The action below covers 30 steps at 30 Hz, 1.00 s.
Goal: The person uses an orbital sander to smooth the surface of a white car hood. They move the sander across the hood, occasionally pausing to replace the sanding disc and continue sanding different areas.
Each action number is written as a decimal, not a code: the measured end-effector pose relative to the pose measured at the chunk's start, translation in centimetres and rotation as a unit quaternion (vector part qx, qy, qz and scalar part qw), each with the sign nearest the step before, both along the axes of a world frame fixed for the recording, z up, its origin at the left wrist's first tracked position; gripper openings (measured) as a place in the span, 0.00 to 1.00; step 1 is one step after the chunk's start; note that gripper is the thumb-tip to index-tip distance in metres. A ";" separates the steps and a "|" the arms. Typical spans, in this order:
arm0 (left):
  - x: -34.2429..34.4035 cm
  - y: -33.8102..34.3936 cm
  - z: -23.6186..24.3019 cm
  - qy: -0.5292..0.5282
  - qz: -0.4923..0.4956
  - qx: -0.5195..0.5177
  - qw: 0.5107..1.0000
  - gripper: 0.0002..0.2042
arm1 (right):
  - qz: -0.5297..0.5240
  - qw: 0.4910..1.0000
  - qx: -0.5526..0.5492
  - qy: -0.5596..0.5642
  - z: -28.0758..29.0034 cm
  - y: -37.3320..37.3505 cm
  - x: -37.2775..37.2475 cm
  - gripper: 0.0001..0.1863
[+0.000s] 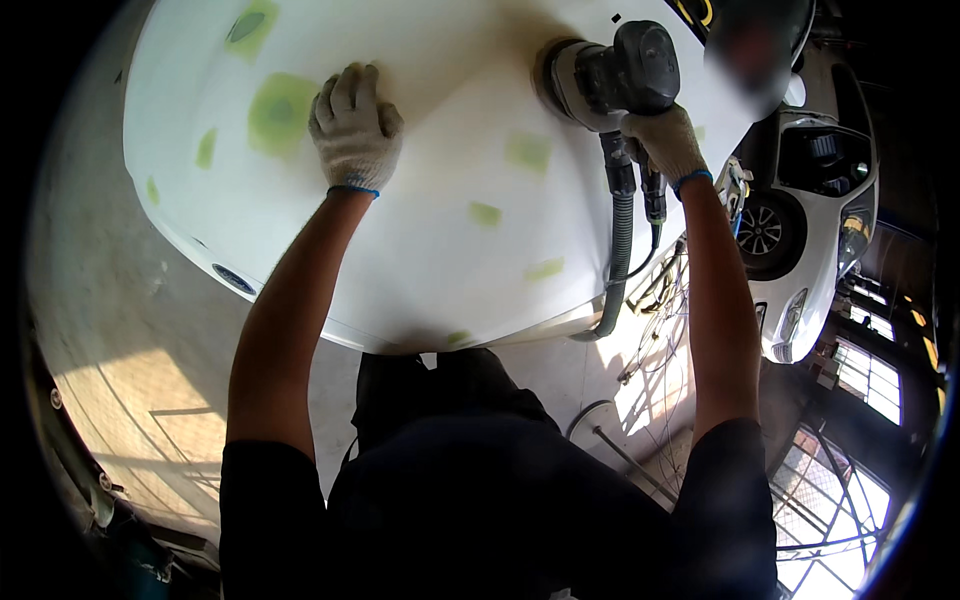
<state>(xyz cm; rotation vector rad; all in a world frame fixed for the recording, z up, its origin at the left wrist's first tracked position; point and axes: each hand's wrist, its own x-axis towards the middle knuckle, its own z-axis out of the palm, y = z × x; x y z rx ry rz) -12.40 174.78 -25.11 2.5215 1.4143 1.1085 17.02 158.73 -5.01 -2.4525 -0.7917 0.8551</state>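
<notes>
From here, the whitish-gloved right hand [663, 138] grips a black, round-padded power sander [643, 68] on the curved white car panel [440, 150]; the matching-gloved left hand [356, 128] rests there, outstretched, beside a yellow-green patch [278, 115].

White panel [420, 230] with yellow-green patches [281, 114]; black sander [608, 82]; off-white gloves [358, 150] edged blue

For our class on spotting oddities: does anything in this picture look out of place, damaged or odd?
Cables look untidily tangled past the right edge of the white panel; yellowish green patches break up its otherwise pale surface.
</notes>
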 end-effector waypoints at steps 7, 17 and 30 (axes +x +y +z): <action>-0.2 -1.0 -0.2 0.007 -0.019 -0.012 1.000 0.26 | 0.019 0.999 0.017 -0.044 -1.0 -3.2 -0.7 0.09; -0.6 -1.7 0.8 0.070 -0.005 -0.038 0.997 0.27 | 0.069 0.995 0.070 -0.026 -1.3 -0.1 -1.2 0.12; 9.6 -16.0 13.4 -0.148 -0.314 -0.425 0.836 0.48 | 0.070 0.988 0.115 -0.077 -4.5 -9.3 -2.2 0.32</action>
